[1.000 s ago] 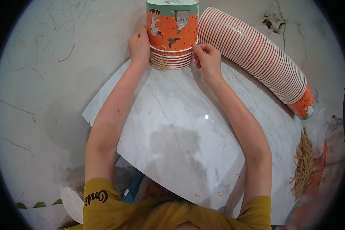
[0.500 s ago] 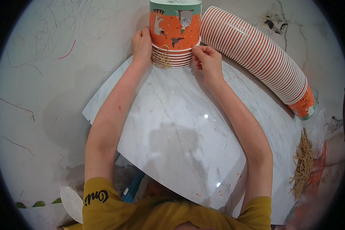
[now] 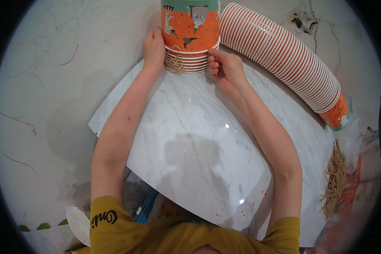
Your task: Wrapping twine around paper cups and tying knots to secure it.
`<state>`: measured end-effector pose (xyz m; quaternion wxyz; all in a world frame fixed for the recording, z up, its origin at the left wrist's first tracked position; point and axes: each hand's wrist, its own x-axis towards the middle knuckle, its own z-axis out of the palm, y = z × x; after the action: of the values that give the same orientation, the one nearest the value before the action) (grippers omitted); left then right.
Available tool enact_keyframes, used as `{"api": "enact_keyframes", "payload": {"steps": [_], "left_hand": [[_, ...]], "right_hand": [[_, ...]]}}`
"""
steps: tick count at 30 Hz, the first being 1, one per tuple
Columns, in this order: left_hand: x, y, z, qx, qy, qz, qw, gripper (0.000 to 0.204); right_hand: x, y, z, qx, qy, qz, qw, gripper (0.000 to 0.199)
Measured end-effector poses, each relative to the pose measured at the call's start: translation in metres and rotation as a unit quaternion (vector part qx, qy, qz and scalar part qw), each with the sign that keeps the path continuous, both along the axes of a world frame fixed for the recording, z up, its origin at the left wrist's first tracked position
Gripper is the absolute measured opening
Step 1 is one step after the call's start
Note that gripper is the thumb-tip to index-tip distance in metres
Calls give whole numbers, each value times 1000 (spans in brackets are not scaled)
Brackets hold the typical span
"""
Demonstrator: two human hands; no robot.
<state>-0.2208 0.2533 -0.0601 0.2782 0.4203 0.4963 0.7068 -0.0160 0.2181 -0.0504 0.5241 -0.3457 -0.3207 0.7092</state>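
A short stack of orange-and-green paper cups (image 3: 189,29) stands upside down at the far edge of the board, its white rims lowest in view. My left hand (image 3: 153,50) is closed around the left side of the stack, its fingertips partly hidden behind it. On the right, my right hand (image 3: 225,64) has its thumb and forefinger at the upper rim, the other fingers curled in. A loop of tan twisted cord (image 3: 174,62) hangs over the rims near my left hand.
A long curved stack of nested paper cups (image 3: 279,59) lies at the right. Below it sits a bundle of tan cord handles (image 3: 335,180) beside clear plastic bags (image 3: 355,146). The marble-patterned board (image 3: 190,127) lies under my arms. A blue tool-like object (image 3: 146,207) rests near my left sleeve.
The short cup stack and both hands have shifted slightly up and to the left in view. My right fingers are curled more tightly at the rim.
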Motion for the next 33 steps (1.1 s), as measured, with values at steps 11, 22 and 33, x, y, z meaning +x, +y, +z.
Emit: {"api": "enact_keyframes", "payload": {"steps": [11, 22, 33], "left_hand": [[-1, 12, -10, -10, 53, 53, 997, 40], [1, 7, -8, 5, 35, 40, 999, 34], [3, -1, -4, 9, 39, 46, 998, 38]], "right_hand": [[0, -3, -9, 63, -42, -14, 997, 15], [-3, -5, -9, 69, -56, -34, 995, 17], [-11, -10, -10, 57, -68, -52, 995, 16]]}}
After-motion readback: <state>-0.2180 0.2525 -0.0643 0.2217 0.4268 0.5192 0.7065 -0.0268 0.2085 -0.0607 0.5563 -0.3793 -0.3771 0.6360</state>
